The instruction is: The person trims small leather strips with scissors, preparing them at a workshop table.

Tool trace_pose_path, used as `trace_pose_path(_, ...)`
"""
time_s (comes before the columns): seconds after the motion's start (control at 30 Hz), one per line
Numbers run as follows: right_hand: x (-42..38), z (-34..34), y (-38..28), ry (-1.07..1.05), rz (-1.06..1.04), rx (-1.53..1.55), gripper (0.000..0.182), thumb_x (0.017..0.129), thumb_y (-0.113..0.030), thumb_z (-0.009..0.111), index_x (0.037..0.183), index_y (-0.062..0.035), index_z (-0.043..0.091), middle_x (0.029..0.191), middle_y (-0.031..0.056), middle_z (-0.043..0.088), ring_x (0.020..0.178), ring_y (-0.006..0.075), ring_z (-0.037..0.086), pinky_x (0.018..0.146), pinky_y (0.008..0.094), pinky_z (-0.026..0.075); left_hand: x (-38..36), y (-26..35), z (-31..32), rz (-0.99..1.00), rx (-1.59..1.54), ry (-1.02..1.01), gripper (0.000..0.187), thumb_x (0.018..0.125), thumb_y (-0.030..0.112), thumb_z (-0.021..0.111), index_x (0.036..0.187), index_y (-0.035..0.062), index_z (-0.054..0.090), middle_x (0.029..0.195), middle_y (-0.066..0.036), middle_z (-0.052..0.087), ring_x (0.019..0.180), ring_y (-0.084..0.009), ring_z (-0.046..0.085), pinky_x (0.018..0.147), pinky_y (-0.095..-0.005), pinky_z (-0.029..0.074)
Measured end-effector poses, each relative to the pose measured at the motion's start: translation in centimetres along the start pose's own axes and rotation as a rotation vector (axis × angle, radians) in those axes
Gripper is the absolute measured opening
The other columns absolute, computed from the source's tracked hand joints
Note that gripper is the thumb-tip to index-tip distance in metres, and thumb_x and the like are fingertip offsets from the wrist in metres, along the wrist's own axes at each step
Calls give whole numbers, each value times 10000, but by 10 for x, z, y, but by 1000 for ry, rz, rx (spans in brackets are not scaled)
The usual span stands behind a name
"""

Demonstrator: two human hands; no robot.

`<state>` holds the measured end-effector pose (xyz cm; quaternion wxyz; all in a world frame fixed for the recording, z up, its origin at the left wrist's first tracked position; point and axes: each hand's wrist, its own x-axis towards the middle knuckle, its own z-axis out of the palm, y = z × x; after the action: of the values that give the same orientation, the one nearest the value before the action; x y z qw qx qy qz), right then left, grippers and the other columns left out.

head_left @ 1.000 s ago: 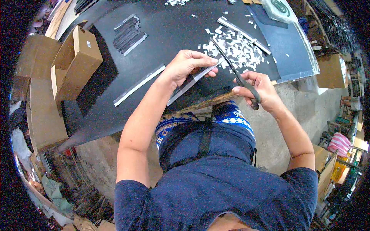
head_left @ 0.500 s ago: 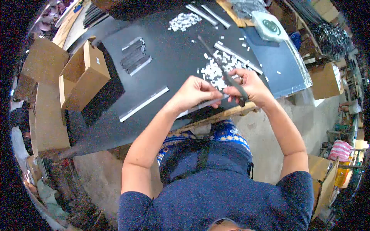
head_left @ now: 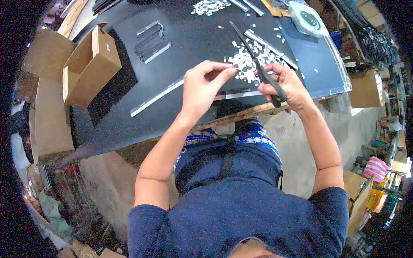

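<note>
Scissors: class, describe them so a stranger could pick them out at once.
Find the black table, then the person's right hand at its near edge. That hand grips the scissors, pointing across the nearer white heap. Dark looped handles set them apart from the straight strip beyond.

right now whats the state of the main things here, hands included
Scissors, held, blades look nearly closed
Right hand, closed around scissors handles
Left hand, fingertips pinched, contents unclear
Strip nearest table edge, unclear whether held
Long pale strip, lying flat
Cardboard box, open
Small white pieces, loosely scattered
Dark strips, laid side by side
</note>
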<state>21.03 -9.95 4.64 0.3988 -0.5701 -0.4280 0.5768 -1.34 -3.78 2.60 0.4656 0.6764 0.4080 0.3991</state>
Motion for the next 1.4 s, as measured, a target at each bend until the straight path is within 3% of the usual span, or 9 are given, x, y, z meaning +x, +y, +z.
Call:
trace_pose_path(0.07,-5,0,-1,0,24,4,420,744,-86,775,1117,-24,591,705,14,625,519,72,556,478,189,407,-30,1,6,-159,-300,-51,192,918,178,629,908,3,710,789,-58,685,656,-74,586,582,-218,455)
trace_pose_path(0.13,-7,0,3,40,21,27,413,746,-74,770,1114,-21,591,707,12,621,512,67,552,476,185,412,-56,6,11,-536,-443,-413,236,941,227,606,1004,18,699,847,-59,688,687,-90,601,623,-219,480)
trace_pose_path(0.2,-8,3,7,46,12,65,409,746,-63,767,1111,-14,591,717,12,619,508,64,551,477,187,424,-75,0,35,-758,-779,-512,329,948,280,599,1152,25,642,989,-80,681,816,-118,621,734,-247,504)
trace_pose_path(0.27,-13,5,6,70,-13,74,421,738,-54,768,1117,-10,590,727,12,616,513,65,551,483,192,433,-82,-15,60,-801,-1173,-447,386,954,272,585,1249,23,572,1155,-96,639,1031,-166,605,916,-320,471)
trace_pose_path(0.33,-22,11,1,119,-17,89,430,733,-40,765,1123,-8,588,731,10,613,522,68,554,491,194,439,-75,5,72,-834,-1279,-232,274,923,243,642,1084,22,652,990,-41,669,896,-119,616,800,-265,500)
trace_pose_path(0.57,-43,23,15,341,-137,170,470,736,4,752,1165,8,560,794,47,625,561,88,570,508,205,444,-58,9,76,-654,-1300,-2,199,914,212,650,988,29,671,832,-23,650,777,-103,606,736,-238,505)
trace_pose_path(1.07,-35,85,57,486,-247,388,466,797,-46,756,1199,-24,522,851,56,657,630,95,594,564,231,487,-53,-8,52,-431,-1009,286,242,918,195,652,1068,6,677,905,-18,678,744,-56,569,690,-208,467)
trace_pose_path(1.23,-27,102,68,426,-271,421,460,804,-46,750,1202,-29,519,858,66,664,651,102,604,580,233,494,-50,-12,46,-355,-982,328,260,938,221,617,1065,-1,662,1048,-117,682,975,-185,651,840,-306,528)
trace_pose_path(1.4,-26,110,66,378,-206,424,492,787,-12,750,1213,-21,504,852,71,659,652,106,606,584,230,495,-50,-11,32,-384,-913,319,267,937,214,613,1055,-22,656,999,-150,690,877,-206,684,758,-313,561)
